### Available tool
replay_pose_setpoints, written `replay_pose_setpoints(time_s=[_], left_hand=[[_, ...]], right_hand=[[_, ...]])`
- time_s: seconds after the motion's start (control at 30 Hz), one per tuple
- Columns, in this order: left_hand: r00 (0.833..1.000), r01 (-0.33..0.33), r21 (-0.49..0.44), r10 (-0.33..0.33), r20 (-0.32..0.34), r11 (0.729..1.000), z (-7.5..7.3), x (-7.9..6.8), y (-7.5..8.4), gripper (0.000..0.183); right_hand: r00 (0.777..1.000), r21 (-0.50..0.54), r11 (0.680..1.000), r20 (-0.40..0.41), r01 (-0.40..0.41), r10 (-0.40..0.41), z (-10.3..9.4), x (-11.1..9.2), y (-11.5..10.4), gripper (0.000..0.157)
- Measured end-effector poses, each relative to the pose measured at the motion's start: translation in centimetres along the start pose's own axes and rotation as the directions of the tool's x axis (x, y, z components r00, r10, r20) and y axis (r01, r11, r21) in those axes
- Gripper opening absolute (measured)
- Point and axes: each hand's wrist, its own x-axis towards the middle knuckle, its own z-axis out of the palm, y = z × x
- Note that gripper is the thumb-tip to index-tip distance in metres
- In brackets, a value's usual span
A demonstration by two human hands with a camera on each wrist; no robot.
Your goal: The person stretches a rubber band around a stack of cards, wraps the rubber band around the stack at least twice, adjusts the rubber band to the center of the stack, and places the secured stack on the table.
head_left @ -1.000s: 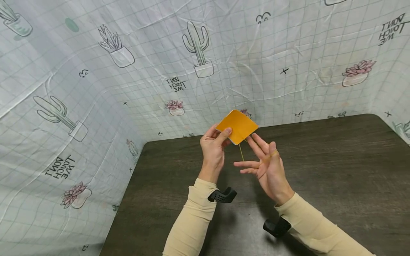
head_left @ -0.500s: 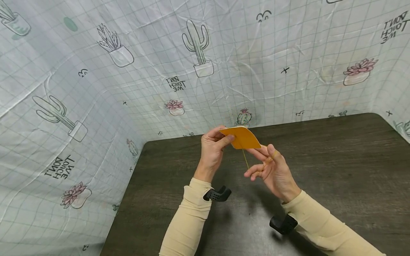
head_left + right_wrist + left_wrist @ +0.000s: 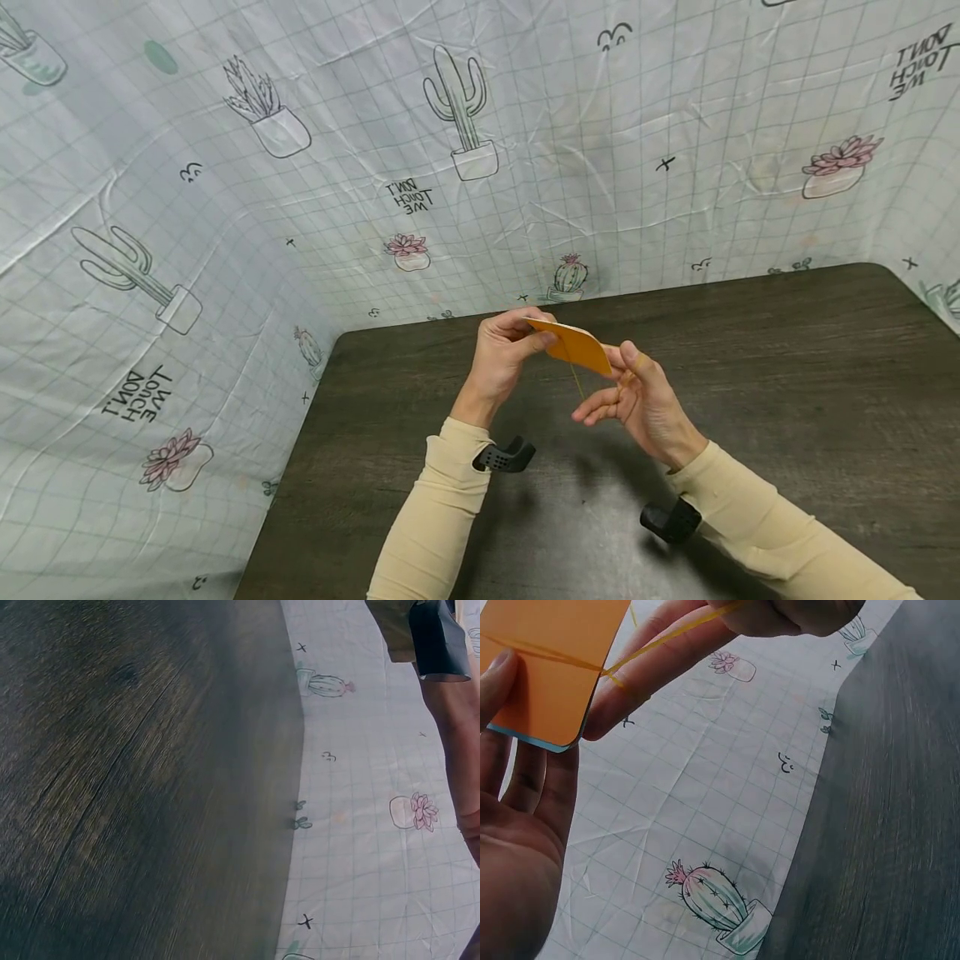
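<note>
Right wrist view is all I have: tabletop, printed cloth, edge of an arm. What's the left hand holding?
Observer: Head view: the left hand pinches an orange card, thumb on its face.
Operator: Anything across that face?
Observer: Yes, left wrist view: a yellow band crosses it and runs on past the card's edge to the right hand.
</note>
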Motion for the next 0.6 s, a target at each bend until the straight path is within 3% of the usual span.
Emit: replay_pose_setpoints(time_s=[0.4, 0.6], left_hand=[[0.988, 0.058, 0.047, -0.064, 0.138, 0.997, -0.38, -0.03, 0.16, 0.028], [0.980, 0.068, 0.067, -0.079, 0.184, 0.995, -0.69, -0.13, 0.28, 0.018]], right_hand=[[0.997, -0.120, 0.990, -0.024, -0.070, 0.068, 0.08, 0.12, -0.68, 0.048], [0.996, -0.157, 0.984, -0.036, -0.081, 0.076, 0.02, 0.16, -0.71, 0.044]])
